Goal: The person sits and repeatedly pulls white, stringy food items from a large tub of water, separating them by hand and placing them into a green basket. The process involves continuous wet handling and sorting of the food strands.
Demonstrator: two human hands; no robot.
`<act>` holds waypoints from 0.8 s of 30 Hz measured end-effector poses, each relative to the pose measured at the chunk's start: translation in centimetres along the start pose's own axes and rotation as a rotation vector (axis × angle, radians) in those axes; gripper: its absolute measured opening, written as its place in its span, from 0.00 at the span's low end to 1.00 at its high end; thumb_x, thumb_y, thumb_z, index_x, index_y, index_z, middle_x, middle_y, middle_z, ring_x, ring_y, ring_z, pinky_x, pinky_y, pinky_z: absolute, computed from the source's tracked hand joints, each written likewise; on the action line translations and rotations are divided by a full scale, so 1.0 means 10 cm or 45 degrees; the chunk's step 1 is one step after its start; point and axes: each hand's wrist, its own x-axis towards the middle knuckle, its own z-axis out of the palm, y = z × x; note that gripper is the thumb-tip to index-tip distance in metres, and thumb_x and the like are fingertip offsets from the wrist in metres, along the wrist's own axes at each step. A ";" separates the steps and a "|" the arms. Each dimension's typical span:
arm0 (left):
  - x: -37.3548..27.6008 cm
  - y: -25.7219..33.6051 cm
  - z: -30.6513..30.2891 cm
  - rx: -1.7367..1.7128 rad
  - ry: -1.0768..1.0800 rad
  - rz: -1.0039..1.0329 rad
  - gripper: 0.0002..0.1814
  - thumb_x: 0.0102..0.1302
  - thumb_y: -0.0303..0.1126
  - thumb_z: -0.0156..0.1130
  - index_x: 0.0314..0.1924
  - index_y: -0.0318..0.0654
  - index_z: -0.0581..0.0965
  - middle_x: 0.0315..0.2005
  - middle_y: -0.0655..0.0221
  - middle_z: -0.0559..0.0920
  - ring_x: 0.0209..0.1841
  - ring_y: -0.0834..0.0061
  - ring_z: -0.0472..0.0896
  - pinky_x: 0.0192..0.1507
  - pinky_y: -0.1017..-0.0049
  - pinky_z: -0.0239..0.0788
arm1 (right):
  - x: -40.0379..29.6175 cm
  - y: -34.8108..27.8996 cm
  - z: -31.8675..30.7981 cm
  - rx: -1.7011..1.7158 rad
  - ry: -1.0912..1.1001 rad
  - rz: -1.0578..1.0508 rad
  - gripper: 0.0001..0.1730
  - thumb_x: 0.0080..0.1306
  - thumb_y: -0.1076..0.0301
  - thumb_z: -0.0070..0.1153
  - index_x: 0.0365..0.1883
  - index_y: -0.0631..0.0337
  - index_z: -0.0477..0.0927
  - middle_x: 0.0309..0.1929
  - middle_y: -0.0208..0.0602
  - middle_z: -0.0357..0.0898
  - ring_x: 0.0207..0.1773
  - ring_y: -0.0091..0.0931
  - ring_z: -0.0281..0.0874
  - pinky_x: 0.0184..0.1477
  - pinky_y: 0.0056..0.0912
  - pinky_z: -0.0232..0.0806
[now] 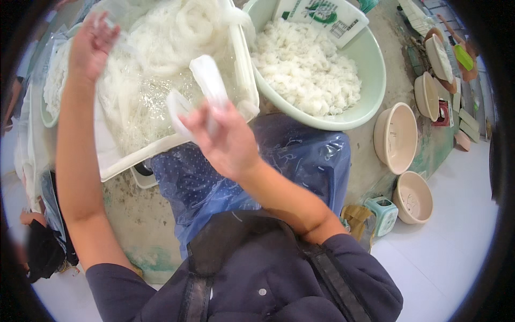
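Note:
My right hand (pixel 227 141) grips a looped white strip (pixel 209 78), blurred by motion, above the near right part of a white rectangular tub (pixel 245 64). I cannot tell whether the strip is cloth or bundled fibre. Fine, wet white strands (pixel 161 52) lie in water inside the tub, some heaped and coiled at the far side. Over the tub's left side is my left hand (pixel 91 46), its fingers curled and blurred; whether it holds anything is unclear. To the right, a pale green round basin (pixel 372 96) contains clumps of curly white strands (pixel 305 68).
A white printed sheet or bag (pixel 322 18) leans inside the green basin. Blue plastic (pixel 301 161) covers my lap. Beige basins (pixel 396 139) and a light-blue box (pixel 381 215) line the right. Another basin (pixel 48 114) stands left, with people at both edges.

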 end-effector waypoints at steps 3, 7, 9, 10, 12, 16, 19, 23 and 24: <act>-0.60 -0.24 -0.05 0.248 -0.457 -0.151 0.22 0.63 0.34 0.51 0.55 0.31 0.68 0.20 0.79 0.67 0.23 0.86 0.66 0.30 0.85 0.61 | -0.60 0.08 -0.65 -0.219 0.410 0.221 0.12 0.63 0.65 0.46 0.43 0.60 0.67 0.36 0.36 0.73 0.40 0.26 0.72 0.56 0.32 0.60; -1.63 -0.30 0.20 0.753 -0.722 0.144 0.11 0.59 0.35 0.58 0.39 0.38 0.76 0.30 0.74 0.77 0.33 0.83 0.73 0.41 0.83 0.63 | -0.61 -0.06 -0.53 -1.488 0.623 -0.523 0.19 0.66 0.65 0.43 0.53 0.63 0.63 0.48 0.41 0.68 0.49 0.26 0.69 0.55 0.30 0.61; -1.96 -0.17 0.37 0.996 -1.005 0.906 0.04 0.54 0.26 0.56 0.31 0.36 0.76 0.36 0.68 0.78 0.37 0.73 0.74 0.51 0.71 0.59 | -0.36 -0.36 0.04 -1.597 0.277 -0.746 0.22 0.67 0.66 0.41 0.58 0.64 0.58 0.54 0.44 0.62 0.55 0.27 0.65 0.57 0.31 0.58; -2.09 -0.05 0.51 0.995 -0.935 1.068 0.03 0.53 0.25 0.56 0.30 0.37 0.75 0.38 0.66 0.77 0.39 0.71 0.73 0.53 0.69 0.57 | -0.28 -0.43 0.38 -1.219 0.167 -0.720 0.23 0.67 0.66 0.42 0.59 0.64 0.57 0.53 0.42 0.64 0.53 0.26 0.66 0.55 0.29 0.59; -2.22 0.16 0.60 0.889 -0.769 1.089 0.03 0.52 0.26 0.55 0.29 0.38 0.75 0.42 0.64 0.74 0.45 0.69 0.70 0.54 0.68 0.56 | -0.23 -0.51 0.73 -0.762 0.060 -0.511 0.20 0.66 0.66 0.46 0.55 0.62 0.65 0.47 0.39 0.70 0.45 0.25 0.69 0.48 0.23 0.62; -1.99 0.11 0.48 -0.108 -0.513 0.181 0.07 0.57 0.30 0.53 0.34 0.36 0.74 0.43 0.65 0.74 0.46 0.78 0.69 0.50 0.78 0.59 | -0.50 -0.47 0.93 -1.817 -0.443 -0.158 0.08 0.56 0.73 0.55 0.36 0.61 0.80 0.44 0.38 0.72 0.37 0.24 0.72 0.38 0.21 0.64; -2.24 -0.31 0.48 -0.510 -0.572 -0.213 0.11 0.60 0.33 0.53 0.39 0.33 0.73 0.43 0.65 0.74 0.42 0.77 0.71 0.49 0.78 0.60 | -0.38 -0.66 1.17 -1.916 -0.381 -1.154 0.10 0.54 0.75 0.57 0.36 0.61 0.80 0.46 0.36 0.71 0.33 0.25 0.73 0.34 0.23 0.65; -2.75 -0.75 0.42 0.579 -0.261 0.771 0.10 0.61 0.30 0.51 0.41 0.34 0.72 0.42 0.65 0.74 0.46 0.72 0.71 0.52 0.75 0.59 | -0.39 -0.92 0.82 -2.620 -0.117 -1.271 0.06 0.53 0.68 0.58 0.30 0.57 0.81 0.33 0.34 0.78 0.33 0.28 0.75 0.40 0.31 0.62; -2.90 -0.89 0.38 0.534 -0.421 0.738 0.10 0.62 0.31 0.50 0.43 0.35 0.71 0.42 0.65 0.74 0.46 0.71 0.71 0.52 0.74 0.59 | -0.41 -0.90 0.81 -2.693 -0.095 -1.304 0.06 0.53 0.69 0.56 0.30 0.57 0.81 0.32 0.34 0.78 0.34 0.30 0.75 0.40 0.31 0.62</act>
